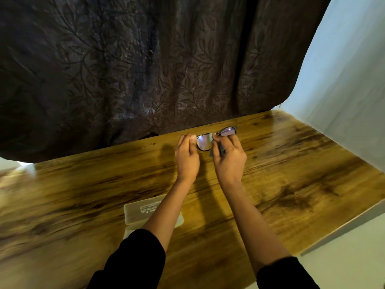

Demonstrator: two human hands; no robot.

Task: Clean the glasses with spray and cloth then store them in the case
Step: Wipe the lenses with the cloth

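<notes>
Two hands raised close together above the far side of the bench (291,174), glasses (215,137) between them. Left hand (187,155) pinching the frame's left end; right hand (229,159) clamped on a grey cloth (211,152), pressed to the left-side lens by the bridge. Frame front turned toward the wearer of the camera, long axis running left to right, right end slightly higher. Wiping judged under way, right lens still to do. Case (135,211) well nearer the body, under the left forearm, long axis also left to right, seemingly open, partly hidden. Left hand the nearer for storing. No spray in view.
</notes>
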